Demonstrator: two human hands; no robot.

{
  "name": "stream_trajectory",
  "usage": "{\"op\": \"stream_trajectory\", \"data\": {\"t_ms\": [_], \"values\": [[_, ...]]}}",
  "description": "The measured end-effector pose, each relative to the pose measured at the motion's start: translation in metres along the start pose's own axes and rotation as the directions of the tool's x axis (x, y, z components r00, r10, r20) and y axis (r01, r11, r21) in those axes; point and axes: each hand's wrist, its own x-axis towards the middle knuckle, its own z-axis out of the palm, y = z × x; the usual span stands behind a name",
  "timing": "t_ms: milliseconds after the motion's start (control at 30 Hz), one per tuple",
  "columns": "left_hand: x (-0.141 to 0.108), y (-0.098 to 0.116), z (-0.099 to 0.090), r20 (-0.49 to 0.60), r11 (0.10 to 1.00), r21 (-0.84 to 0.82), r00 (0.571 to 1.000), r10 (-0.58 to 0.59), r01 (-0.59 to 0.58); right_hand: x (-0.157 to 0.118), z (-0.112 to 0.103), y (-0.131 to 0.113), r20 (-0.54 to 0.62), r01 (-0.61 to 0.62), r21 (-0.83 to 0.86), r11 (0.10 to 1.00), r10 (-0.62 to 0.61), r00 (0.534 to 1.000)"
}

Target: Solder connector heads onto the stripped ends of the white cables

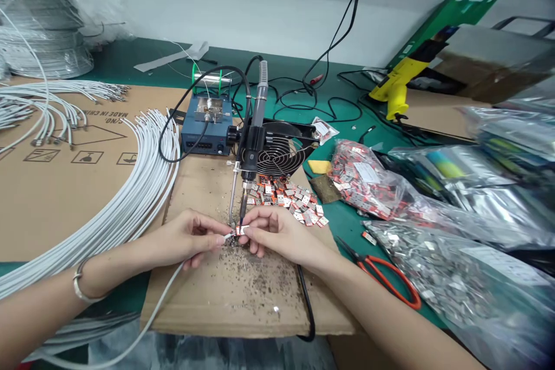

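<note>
Leftward, a bundle of white cables (150,185) curves over a cardboard sheet (65,202). Next, the left hand (186,238) pinches one white cable (161,303) near its end. Between the hands, a small connector (241,230) sits beneath a downward-pointing soldering iron (251,153) (contact cannot be told). The right hand (277,234) pinches this connector; loose connectors (299,203) lie beyond, and red-handled scissors (367,260) farther right.

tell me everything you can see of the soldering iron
The soldering iron is slim: a grey upper body with a ribbed top, a black lower body, then a metallic-looking barrel narrowing to a dark tip. It stands steeply, tip down, its top leaning right, held in a black holder above the cardboard. Its tip ends at the connector in the right hand; actual contact is too small to tell.
</note>
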Motion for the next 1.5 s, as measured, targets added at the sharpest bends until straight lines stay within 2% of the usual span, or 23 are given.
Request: {"op": "stream_trajectory", "data": {"t_ms": [1033, 1500], "values": [[0.0011, -0.0015, -0.0007, -0.025, 0.999, 0.018, 0.999, -0.026, 0.026, -0.0022, -0.0009, -0.0007, -0.005, 0.0, 0.013, 1.0, 0.0, 1.0], [0.0011, -0.0015, -0.0006, 0.012, 1.0, 0.02, 1.0, -0.024, 0.024, -0.0031, -0.0009, -0.0009, -0.007, -0.015, 0.011, 1.0, 0.016, 1.0]]}}
